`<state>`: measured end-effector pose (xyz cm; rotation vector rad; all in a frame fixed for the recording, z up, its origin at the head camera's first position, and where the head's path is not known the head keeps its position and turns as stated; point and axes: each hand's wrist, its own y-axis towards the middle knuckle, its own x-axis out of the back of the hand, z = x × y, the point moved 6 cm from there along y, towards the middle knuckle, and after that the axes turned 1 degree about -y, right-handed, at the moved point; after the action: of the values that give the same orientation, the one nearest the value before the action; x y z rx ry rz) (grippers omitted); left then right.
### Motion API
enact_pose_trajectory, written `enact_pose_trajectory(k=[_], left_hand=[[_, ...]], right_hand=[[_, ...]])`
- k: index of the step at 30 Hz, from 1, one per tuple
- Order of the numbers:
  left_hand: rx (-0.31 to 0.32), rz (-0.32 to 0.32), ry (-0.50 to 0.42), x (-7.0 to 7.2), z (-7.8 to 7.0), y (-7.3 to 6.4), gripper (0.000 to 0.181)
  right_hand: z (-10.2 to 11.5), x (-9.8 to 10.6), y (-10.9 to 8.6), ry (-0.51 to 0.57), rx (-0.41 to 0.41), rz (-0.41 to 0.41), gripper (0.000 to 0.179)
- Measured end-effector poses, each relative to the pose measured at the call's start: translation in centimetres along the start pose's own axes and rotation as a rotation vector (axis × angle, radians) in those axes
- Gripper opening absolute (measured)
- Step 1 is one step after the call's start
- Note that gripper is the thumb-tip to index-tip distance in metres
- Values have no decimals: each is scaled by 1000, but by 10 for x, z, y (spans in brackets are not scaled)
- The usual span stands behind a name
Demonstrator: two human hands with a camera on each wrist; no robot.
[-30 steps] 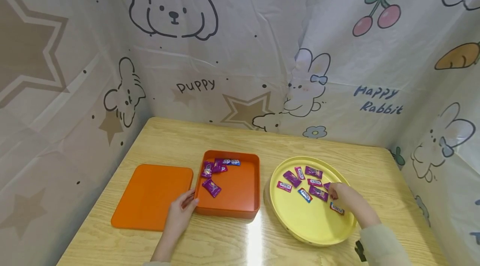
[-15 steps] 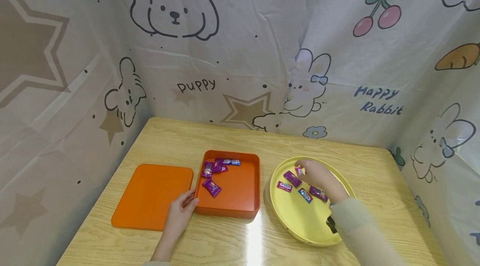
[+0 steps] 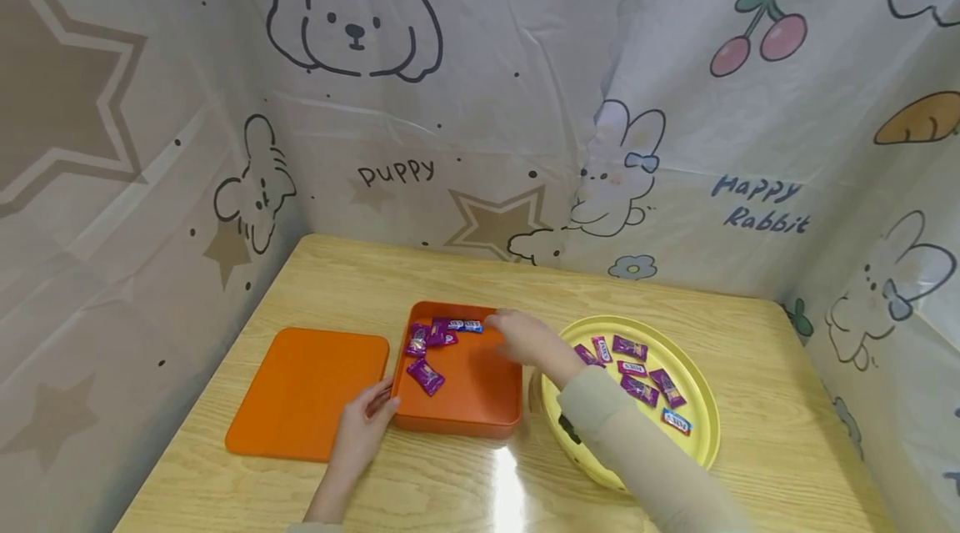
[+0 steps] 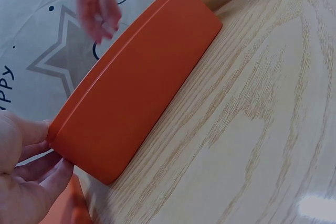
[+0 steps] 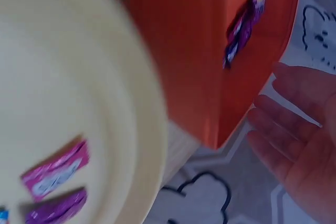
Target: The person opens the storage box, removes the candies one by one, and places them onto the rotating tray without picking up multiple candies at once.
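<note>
My left hand [image 3: 360, 426] holds the left wall of an orange square box [image 3: 480, 383], its fingers and thumb at the rim in the left wrist view. Purple-wrapped candies [image 3: 426, 375] and small blue-and-white ones lie along the box's left and back sides. Over the back right corner of the box is my right hand [image 3: 525, 343], seen with fingers stretched out and slightly spread [image 5: 294, 124] in the right wrist view. No candy shows in it there. A round yellow tray [image 3: 705, 387] holds several candies in purple, pink [image 5: 56, 169] and blue wrappers [image 3: 677, 421].
An orange flat lid [image 3: 307, 391] lies left of the box on the wooden table [image 3: 420, 483]. The right forearm crosses the tray and hides part of it. A printed curtain [image 3: 480, 99] stands behind and along both sides of the table.
My right hand has moved left, from the tray's right side across its candies to above the box. A purple candy it touched now lies on the tray. The left hand has stayed at the box.
</note>
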<state>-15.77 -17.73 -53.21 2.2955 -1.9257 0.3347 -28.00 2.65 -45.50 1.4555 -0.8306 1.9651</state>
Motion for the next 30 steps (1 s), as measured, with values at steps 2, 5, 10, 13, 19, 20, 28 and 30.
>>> enact_pose_trajectory(k=[2, 5, 10, 13, 19, 20, 28, 30], left_hand=[[3, 2, -3, 0, 1, 0, 40], [3, 3, -7, 0, 1, 1, 40], [-17, 6, -3, 0, 0, 0, 41], [-32, 5, -9, 0, -1, 0, 41], [-35, 10, -32, 0, -2, -1, 41], [-36, 11, -36, 0, -2, -1, 41], [-52, -4, -33, 1, -3, 0, 40], [-55, -3, -33, 1, -2, 0, 40]], right_hand=[[13, -5, 9, -6, -4, 36, 34], [29, -14, 20, -29, -12, 69, 36], [54, -29, 37, -61, -2, 99, 30], [67, -37, 45, -97, 45, 102, 20], [85, -50, 56, -161, 96, 114, 9], [87, -52, 57, -160, 93, 118, 9], [98, -62, 63, -202, 46, 148, 4], [99, -64, 64, -218, 30, 150, 6]])
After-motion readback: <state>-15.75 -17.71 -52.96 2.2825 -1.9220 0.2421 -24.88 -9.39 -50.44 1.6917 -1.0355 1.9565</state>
